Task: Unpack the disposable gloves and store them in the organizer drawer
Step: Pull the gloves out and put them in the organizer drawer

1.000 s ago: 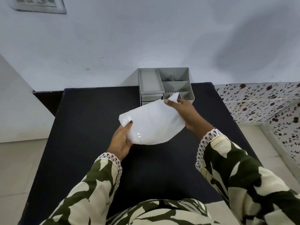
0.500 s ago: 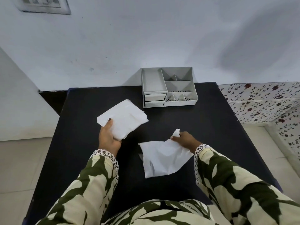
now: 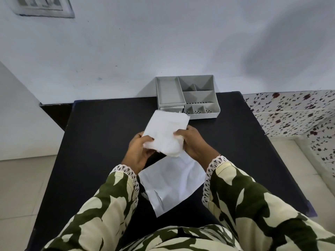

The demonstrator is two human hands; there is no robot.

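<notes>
A folded stack of thin white disposable gloves [image 3: 165,132] is held above the middle of the black table [image 3: 94,142]. My left hand [image 3: 138,153] grips its lower left corner and my right hand [image 3: 192,140] grips its right edge. The empty white packet [image 3: 170,183] lies flat and crumpled on the table just below my hands. A grey organizer [image 3: 197,98] with several open compartments stands at the table's far edge against the wall. Its small front drawer [image 3: 171,108] sits under the left tray, partly hidden by the gloves; I cannot tell if it is pulled out.
A pale wall rises right behind the organizer. To the right of the table is a floral-patterned surface [image 3: 290,113]. Tiled floor [image 3: 21,187] shows on the left. Patterned sleeves cover my forearms near the table's front edge.
My right hand let go of the empty packet, which now lies on the table. The left hand brought the gloves back to the centre, and both hands now hold the stack.
</notes>
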